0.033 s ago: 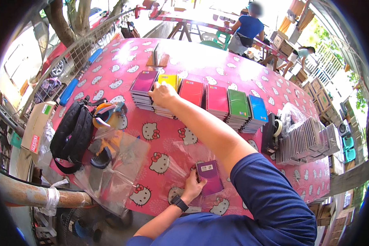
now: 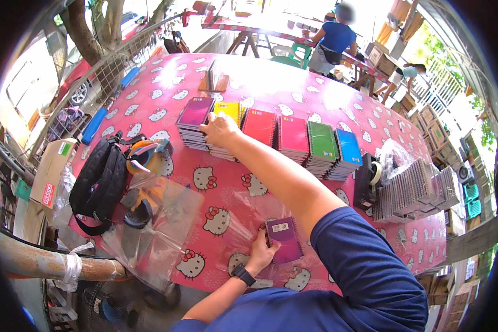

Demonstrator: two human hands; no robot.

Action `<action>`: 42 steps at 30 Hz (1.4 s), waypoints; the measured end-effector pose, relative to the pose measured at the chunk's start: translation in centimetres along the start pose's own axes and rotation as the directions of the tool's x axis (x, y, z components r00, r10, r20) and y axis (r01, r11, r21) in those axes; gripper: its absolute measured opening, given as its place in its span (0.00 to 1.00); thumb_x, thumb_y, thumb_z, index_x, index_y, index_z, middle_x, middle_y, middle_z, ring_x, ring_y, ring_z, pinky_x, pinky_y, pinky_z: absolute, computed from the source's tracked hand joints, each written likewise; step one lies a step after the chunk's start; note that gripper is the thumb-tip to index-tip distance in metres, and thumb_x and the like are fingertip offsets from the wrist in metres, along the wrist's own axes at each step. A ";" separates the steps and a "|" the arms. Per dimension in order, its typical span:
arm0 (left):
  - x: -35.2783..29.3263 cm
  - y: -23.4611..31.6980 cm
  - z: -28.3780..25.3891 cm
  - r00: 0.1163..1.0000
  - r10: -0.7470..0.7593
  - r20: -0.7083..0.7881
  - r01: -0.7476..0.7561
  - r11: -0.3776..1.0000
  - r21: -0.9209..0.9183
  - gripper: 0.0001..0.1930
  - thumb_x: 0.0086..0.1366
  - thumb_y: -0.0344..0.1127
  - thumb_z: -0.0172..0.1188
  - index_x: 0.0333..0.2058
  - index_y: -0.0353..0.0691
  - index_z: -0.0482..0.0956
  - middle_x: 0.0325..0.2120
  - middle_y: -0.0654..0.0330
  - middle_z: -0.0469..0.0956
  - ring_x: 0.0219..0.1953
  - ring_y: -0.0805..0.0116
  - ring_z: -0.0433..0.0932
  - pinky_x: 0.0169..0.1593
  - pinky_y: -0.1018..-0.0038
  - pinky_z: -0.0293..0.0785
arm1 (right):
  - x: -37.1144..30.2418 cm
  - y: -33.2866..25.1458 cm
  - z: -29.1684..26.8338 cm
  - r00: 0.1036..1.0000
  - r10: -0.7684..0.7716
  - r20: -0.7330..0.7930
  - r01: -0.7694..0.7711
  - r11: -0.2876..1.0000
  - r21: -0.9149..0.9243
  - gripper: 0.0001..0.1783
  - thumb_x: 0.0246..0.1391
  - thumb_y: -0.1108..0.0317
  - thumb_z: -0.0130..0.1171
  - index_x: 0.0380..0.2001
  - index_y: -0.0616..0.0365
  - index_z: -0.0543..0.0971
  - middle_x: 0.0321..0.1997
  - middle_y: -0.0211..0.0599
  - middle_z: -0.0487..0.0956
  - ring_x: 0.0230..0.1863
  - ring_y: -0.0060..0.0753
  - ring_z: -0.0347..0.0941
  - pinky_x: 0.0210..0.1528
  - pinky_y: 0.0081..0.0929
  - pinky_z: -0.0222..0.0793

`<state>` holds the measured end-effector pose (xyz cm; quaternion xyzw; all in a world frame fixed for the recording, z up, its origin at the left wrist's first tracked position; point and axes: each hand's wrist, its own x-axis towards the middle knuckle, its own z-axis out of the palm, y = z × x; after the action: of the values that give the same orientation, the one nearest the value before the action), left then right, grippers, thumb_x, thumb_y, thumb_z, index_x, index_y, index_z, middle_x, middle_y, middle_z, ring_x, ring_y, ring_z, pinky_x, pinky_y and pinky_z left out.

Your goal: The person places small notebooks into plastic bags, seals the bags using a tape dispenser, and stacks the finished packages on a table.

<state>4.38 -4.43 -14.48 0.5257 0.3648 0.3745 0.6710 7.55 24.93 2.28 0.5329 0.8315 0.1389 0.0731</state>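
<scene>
My left hand, a dark watch on its wrist, grips a purple spiral notebook by its left side near the front edge of the table. A pale label sits on that notebook's cover, and clear plastic lies around it. Stretched across to the far row of notebook stacks, my right hand has its fingers closed at the yellow notebook on top of its stack; the fingertips are partly hidden. Beside it on the left is a purple-topped stack. To its right come red, pink, green and blue stacks.
On the left lie a black backpack and clear plastic bags. A black tape dispenser stands before piled notebooks on the right. A wooden stand is at the back. Beyond the table, a person in blue works.
</scene>
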 end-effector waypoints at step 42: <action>0.7 4.1 -5.5 0.988 -0.072 0.134 0.046 0.982 0.183 0.26 0.47 0.32 0.68 0.44 0.31 0.69 0.40 0.56 0.76 0.43 0.69 0.74 0.45 0.72 0.71 | -32.3 -2.4 7.2 0.863 0.503 -0.049 -0.170 0.380 0.909 0.19 0.46 0.70 0.59 0.44 0.61 0.72 0.40 0.41 0.78 0.40 0.36 0.75 0.44 0.30 0.70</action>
<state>-0.59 -0.72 -11.49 0.5978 0.3645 0.2824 0.6558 20.97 -4.19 -6.13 0.6215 0.6510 -0.2159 -0.3785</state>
